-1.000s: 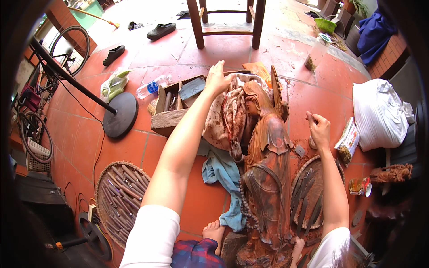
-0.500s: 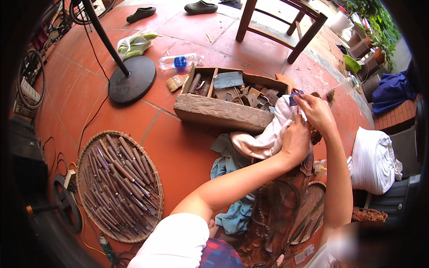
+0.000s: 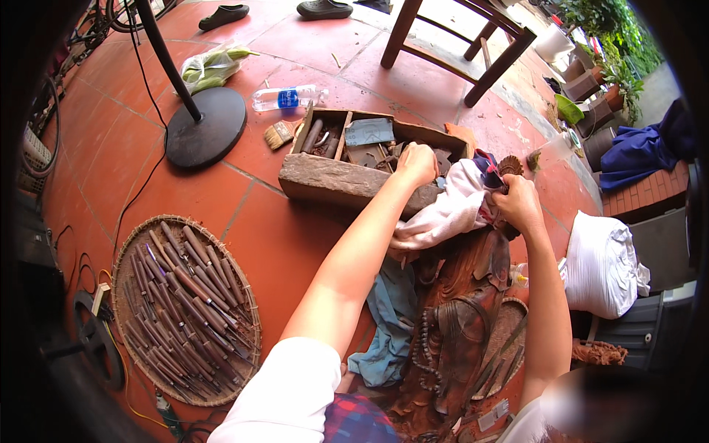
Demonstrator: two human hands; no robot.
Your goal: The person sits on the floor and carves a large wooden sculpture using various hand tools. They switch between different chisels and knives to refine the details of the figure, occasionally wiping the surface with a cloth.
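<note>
My left hand (image 3: 419, 164) is down at the right part of an old wooden box (image 3: 332, 177), over flat metal pieces (image 3: 367, 156). Its fingers are curled, and what they hold, if anything, is hidden. My right hand (image 3: 519, 204) is closed on a bunched pale pink cloth (image 3: 447, 205) with a dark blue and red edge. The cloth lies against the top of a large reddish-brown wood carving (image 3: 461, 325), which has carved beads and folds. A ridged brown carved end (image 3: 509, 166) shows just beyond my right hand.
A round woven tray (image 3: 255, 295) of wooden-handled carving tools lies at left. Near the box are a flat brush (image 3: 279, 135), a plastic bottle (image 3: 289, 97) and a black stand base (image 3: 207, 127). A wooden chair (image 3: 443, 55) stands beyond; a white sack (image 3: 607, 264) sits at right.
My left hand has left the cloth and moved up-left to the box. My right hand has lowered slightly and stays on the cloth. The whole view has shifted a little.
</note>
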